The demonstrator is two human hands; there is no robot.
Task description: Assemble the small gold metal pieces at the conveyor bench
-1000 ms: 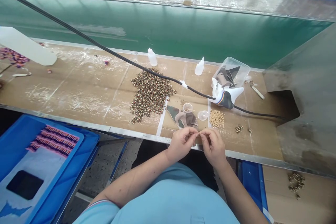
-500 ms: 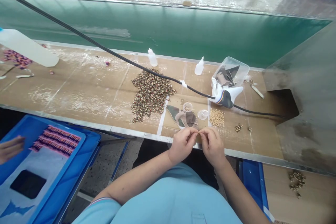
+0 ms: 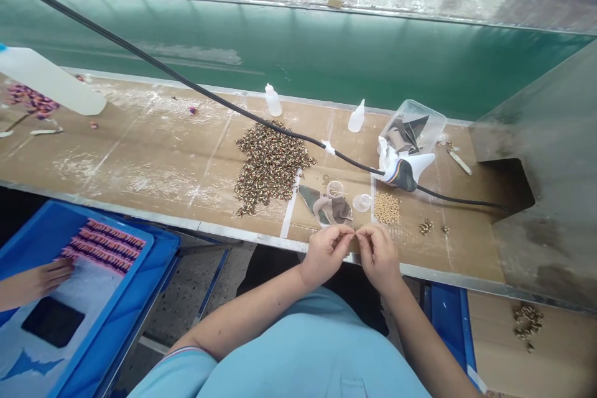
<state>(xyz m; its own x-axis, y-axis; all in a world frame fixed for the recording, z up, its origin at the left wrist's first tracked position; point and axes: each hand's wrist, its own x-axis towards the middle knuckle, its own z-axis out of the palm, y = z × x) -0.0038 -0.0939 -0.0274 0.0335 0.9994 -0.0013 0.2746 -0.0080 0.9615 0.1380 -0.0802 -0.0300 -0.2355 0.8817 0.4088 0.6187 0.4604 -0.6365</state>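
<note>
My left hand (image 3: 326,255) and my right hand (image 3: 379,256) meet fingertip to fingertip over the bench's front edge. Both are closed in a pinch; whatever lies between the fingertips is too small to make out. Just beyond them is a camouflage-patterned cloth (image 3: 333,210), with a small clear round dish (image 3: 334,189) behind it. A second clear dish (image 3: 362,202) sits to its right, beside a patch of small tan beads (image 3: 387,208). A large heap of small dark-and-gold pieces (image 3: 270,165) lies to the left of the cloth.
Two white squeeze bottles (image 3: 357,117) stand along the back. A black cable (image 3: 209,99) crosses above the bench to a white-wrapped joint by a clear plastic box (image 3: 415,127). At left, another person's hand (image 3: 56,275) is over a blue tray (image 3: 140,255) holding rows of pink-and-purple pieces.
The other person's hand has moved right, to the rows of pieces in the blue tray. My own hands stay pinched together in nearly the same place.
</note>
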